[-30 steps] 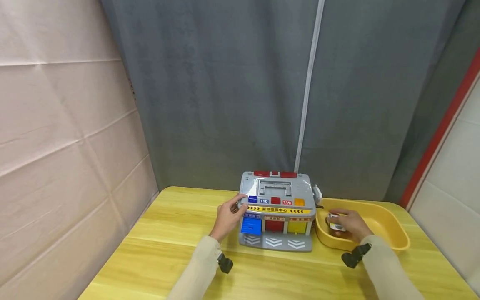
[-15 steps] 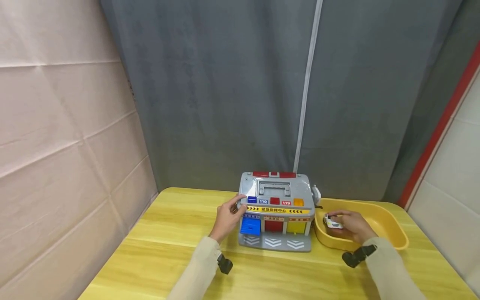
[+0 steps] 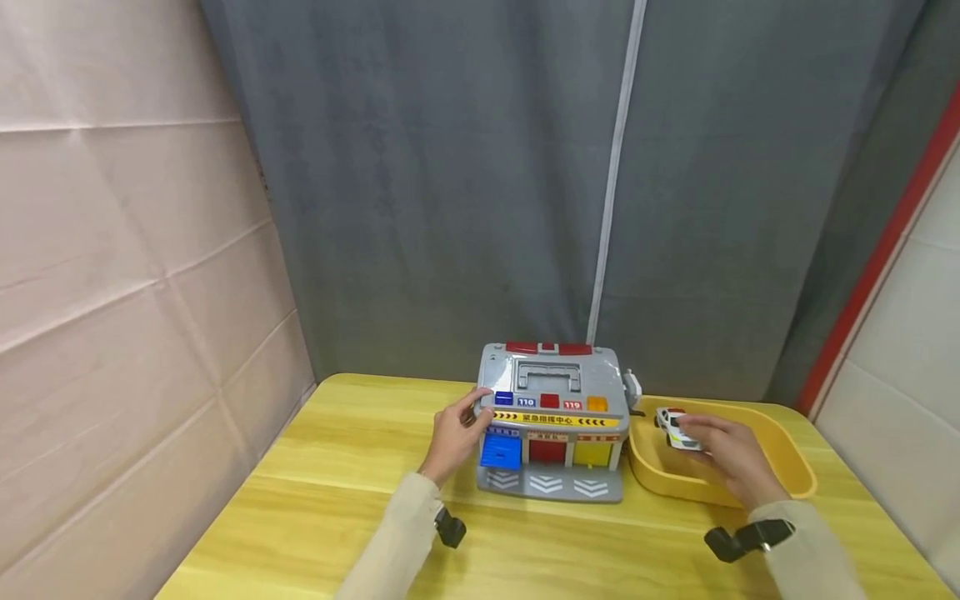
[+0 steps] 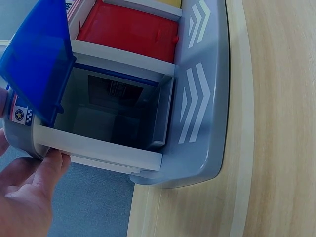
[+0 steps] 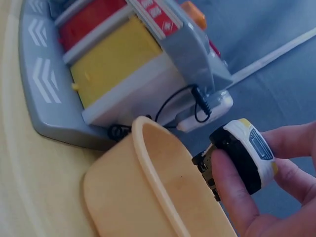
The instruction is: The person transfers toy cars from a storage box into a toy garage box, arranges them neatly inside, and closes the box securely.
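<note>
A grey toy garage (image 3: 555, 425) stands on the table, with blue, red and yellow doors along its front. Its blue door (image 4: 39, 59) is swung up, and the compartment (image 4: 106, 106) behind it shows. My left hand (image 3: 453, 437) grips the garage's upper left corner, the thumb against the side wall in the left wrist view. Above the yellow tub (image 3: 780, 442), my right hand (image 3: 731, 454) pinches a small white toy car (image 3: 677, 429) with red and yellow marks between thumb and fingers. The right wrist view shows the car's dark underside and wheels.
On the garage's right side hangs a white piece with a coiled black cord (image 5: 200, 101). The tub stands close beside it. A grey curtain (image 3: 450, 208) rises behind the wooden table (image 3: 337, 467), and a pale cloth wall (image 3: 127, 292) borders the left.
My right hand has lifted the toy car from low in the tub to higher above it, moving slightly right. The left hand and the garage stay in place.
</note>
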`<state>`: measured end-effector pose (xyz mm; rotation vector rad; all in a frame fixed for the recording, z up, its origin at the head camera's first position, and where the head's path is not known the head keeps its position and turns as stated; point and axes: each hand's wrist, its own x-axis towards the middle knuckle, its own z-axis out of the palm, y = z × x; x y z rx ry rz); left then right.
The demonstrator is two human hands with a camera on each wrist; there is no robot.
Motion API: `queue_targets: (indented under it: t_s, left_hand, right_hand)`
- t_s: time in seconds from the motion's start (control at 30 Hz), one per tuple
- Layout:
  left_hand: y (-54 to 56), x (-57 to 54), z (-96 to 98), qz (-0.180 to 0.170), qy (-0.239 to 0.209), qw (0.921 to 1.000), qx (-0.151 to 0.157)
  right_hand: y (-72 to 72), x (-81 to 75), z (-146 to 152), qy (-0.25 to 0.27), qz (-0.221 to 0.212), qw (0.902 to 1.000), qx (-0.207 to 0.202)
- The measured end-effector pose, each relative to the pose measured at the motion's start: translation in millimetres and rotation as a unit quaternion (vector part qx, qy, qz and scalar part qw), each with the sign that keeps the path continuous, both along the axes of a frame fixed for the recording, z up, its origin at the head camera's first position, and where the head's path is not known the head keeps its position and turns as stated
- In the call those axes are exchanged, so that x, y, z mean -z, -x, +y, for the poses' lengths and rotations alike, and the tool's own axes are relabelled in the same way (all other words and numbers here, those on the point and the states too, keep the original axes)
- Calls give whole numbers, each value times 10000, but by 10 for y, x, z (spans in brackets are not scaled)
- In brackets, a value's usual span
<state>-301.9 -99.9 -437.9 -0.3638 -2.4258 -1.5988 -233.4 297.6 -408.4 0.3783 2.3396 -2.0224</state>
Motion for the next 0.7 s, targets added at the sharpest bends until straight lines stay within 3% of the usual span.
queue_targets:
  t_s: [0.27,0.5,0.7]
  left_hand:
    - [0,9,-1,22,-1,10000,5]
    - [-5,13,0,8,-3,10000,4]
    - [0,-9,6,1,-32,10000,54]
  right_hand:
    - [-230,15,-51,243,148,9994,-195]
    - [-397,41,-139,-14,94,9995,-292]
    - [-486,24,-194,-531,315,9978,-237]
